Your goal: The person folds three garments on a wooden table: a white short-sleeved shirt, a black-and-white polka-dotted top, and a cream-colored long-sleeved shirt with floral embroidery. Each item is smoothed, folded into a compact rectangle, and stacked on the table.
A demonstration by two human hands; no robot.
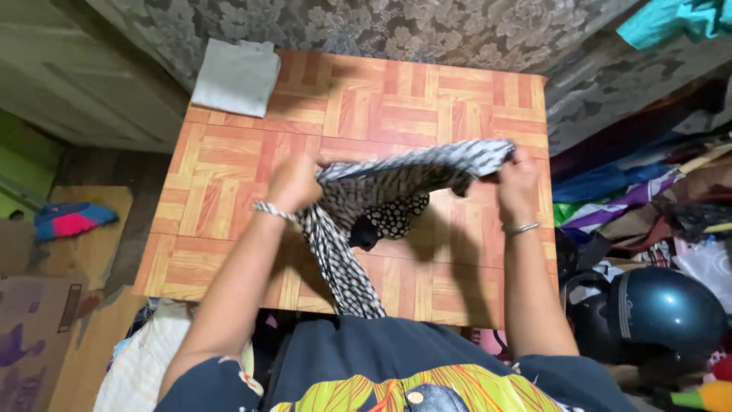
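Note:
My left hand (pixel 293 181) and my right hand (pixel 517 185) hold up a black-and-white patterned garment (pixel 396 183) over a low table (pixel 396 99) with an orange parquet-pattern top. Each hand grips one end of the cloth, stretched between them. A long striped part hangs down towards my body, and a dotted black part dangles under the middle. Both wrists wear a bracelet. A folded grey cloth (pixel 236 76) lies on the table's far left corner, well away from both hands.
A dark blue helmet (pixel 663 309) sits at the lower right beside a heap of mixed clothes (pixel 633 191). Cardboard (pixel 46 305) and a pink-and-blue item (pixel 69 219) lie on the floor at left. A grey floral fabric (pixel 381 27) hangs behind the table.

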